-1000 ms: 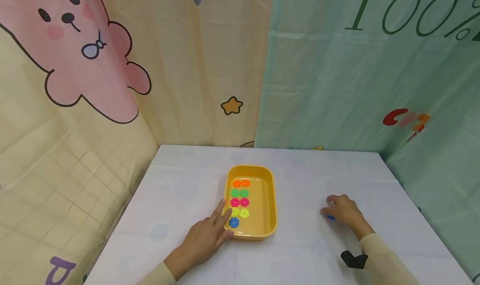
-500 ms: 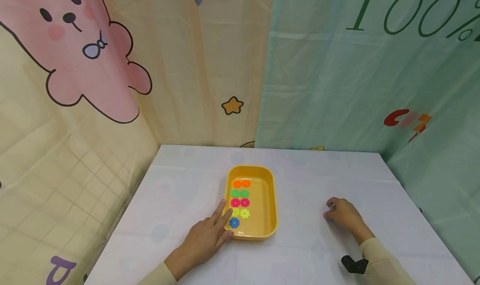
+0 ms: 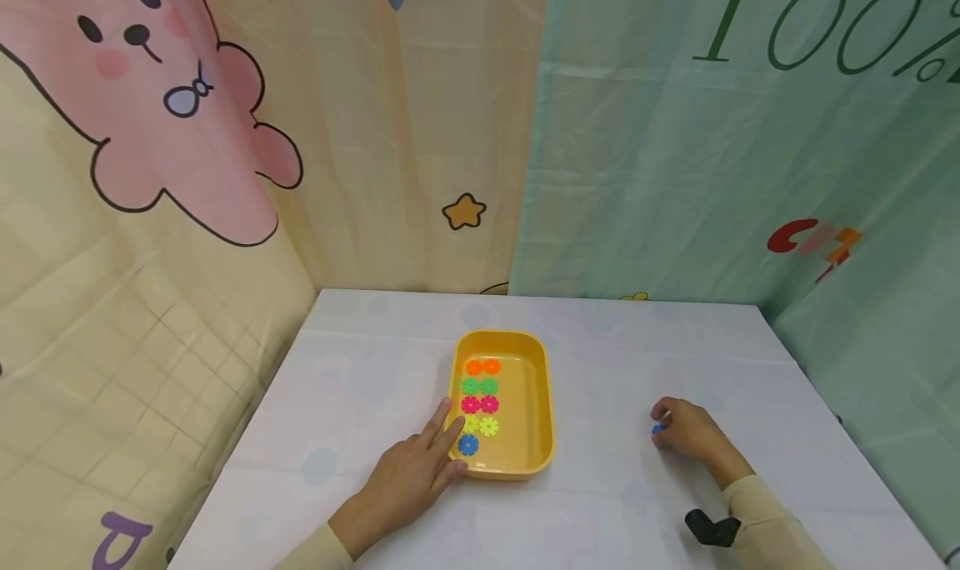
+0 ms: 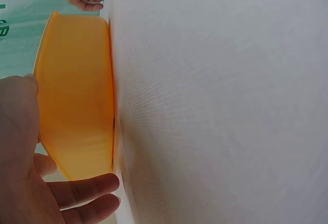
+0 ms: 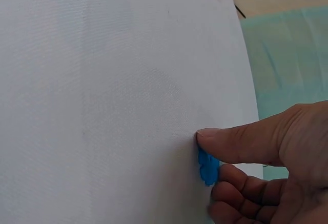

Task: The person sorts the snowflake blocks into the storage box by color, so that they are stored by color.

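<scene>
In the head view my left hand (image 3: 408,478) rests at the left rim of a yellow tray (image 3: 532,403), its fingers fairly straight and spread. Inside the tray's left half lie snowflake-shaped plastic discs in rows: orange discs (image 3: 483,367), green discs (image 3: 479,387), pink discs (image 3: 480,405), yellow discs (image 3: 488,427) and one blue disc (image 3: 468,445). Fingers partly cover one yellow disc. Well to the right, my right hand (image 3: 692,430) pinches another blue disc (image 5: 207,166) between thumb and fingers, low over the table. The left wrist view shows the tray's outer wall (image 4: 77,96).
A white cloth with faint spots covers the table (image 3: 360,345). Printed curtains (image 3: 420,137) hang behind and beside it. A black angled piece (image 3: 711,528) sits at my right wrist.
My right fingers have closed on the blue disc and turned it, so its edge now shows at the fingertips. The left hand and tray stay put.
</scene>
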Tool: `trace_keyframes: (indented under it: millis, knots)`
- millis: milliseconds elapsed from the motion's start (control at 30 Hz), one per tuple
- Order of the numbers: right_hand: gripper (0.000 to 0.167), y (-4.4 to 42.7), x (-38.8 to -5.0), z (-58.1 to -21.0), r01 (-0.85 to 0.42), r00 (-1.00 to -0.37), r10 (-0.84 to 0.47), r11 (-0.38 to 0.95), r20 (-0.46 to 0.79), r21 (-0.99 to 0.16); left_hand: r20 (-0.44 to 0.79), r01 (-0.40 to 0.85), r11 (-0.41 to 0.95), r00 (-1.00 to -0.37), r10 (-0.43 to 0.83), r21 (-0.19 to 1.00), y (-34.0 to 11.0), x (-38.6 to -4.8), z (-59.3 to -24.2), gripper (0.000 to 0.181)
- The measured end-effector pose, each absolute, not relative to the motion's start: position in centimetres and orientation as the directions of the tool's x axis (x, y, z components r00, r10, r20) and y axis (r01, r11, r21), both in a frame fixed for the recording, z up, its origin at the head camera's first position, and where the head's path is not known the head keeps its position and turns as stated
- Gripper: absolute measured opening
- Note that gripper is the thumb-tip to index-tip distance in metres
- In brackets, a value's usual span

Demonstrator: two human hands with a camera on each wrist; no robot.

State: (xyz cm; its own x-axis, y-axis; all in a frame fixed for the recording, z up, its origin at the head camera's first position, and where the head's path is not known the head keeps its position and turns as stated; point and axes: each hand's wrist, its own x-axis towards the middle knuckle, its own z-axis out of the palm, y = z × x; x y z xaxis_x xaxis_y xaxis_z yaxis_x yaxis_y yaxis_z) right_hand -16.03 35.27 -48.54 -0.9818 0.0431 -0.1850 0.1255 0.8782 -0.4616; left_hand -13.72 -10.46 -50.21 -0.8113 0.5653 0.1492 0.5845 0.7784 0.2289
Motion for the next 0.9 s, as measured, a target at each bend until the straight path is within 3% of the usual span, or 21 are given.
trace_keyframes:
  millis: [467,733,900]
  knots:
    - [0.018,34.8,-15.6,-48.4,0.098,-0.986,0.007,0.835,-0.168,-0.542,0.149,0.583,0.776,-0.812,0.564,0.240,-10.6,-13.8,-50.4,0.067]
    - [0.008,34.0,-15.8,-48.2,0.201,-0.967,0.012,0.647,-0.254,-0.735,0.148,0.581,0.776,-0.813,0.563,0.244,-10.6,-13.6,-50.3,0.067]
    - [0.015,33.2,-16.2,-47.6,0.241,-0.964,0.039,0.546,-0.263,-0.803,0.157,0.582,0.777,-0.813,0.561,0.240,-10.6,-13.5,-50.2,0.067]
